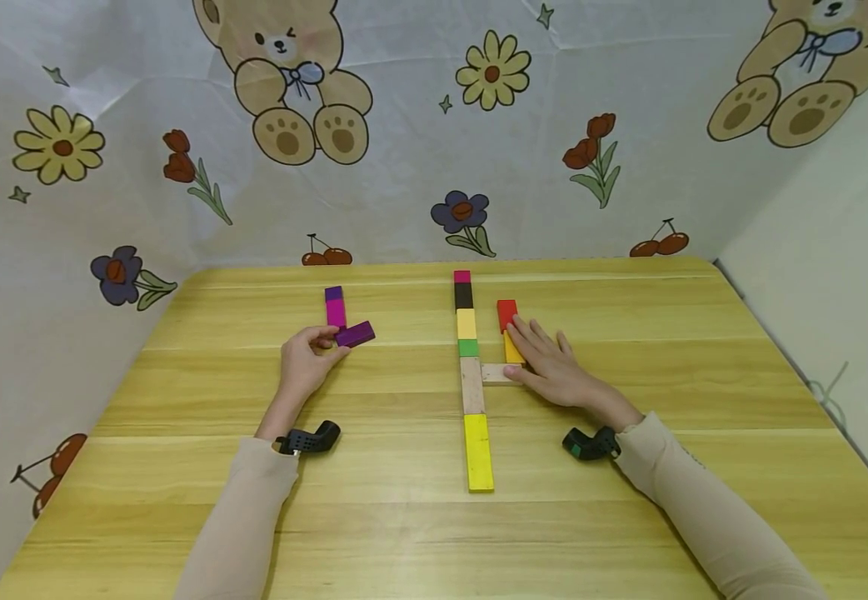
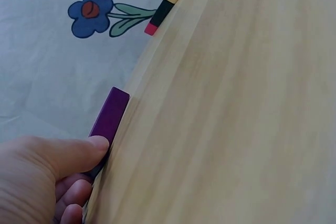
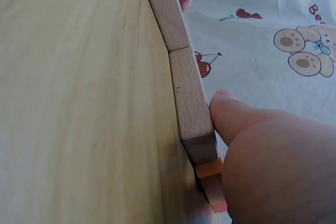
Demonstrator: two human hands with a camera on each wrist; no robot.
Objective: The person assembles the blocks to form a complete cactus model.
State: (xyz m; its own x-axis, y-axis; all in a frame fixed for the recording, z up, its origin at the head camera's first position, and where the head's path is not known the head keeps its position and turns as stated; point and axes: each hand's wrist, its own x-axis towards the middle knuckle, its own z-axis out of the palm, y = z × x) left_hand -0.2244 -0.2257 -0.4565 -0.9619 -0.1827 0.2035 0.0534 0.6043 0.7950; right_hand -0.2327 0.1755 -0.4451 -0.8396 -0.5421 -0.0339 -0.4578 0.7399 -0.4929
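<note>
My left hand (image 1: 305, 362) pinches a dark purple block (image 1: 356, 334) between thumb and fingers at the left of the table. Behind that block a magenta block (image 1: 336, 313) with a violet block (image 1: 333, 292) at its far end lies flat. On the right, my right hand (image 1: 554, 371) has its fingers extended over a red block (image 1: 506, 315) and an orange-yellow block (image 1: 512, 348), partly covering both. Its thumb (image 3: 223, 109) rests at a plain wooden block (image 3: 193, 95), which lies crosswise against the middle column.
Down the middle runs a straight column of blocks: pink (image 1: 461, 276), black (image 1: 464, 295), cream (image 1: 466, 323), green (image 1: 467, 347), plain wood (image 1: 471, 385) and long yellow (image 1: 479, 454). The wooden table (image 1: 396, 533) meets a patterned cloth (image 1: 404, 167) at its far edge.
</note>
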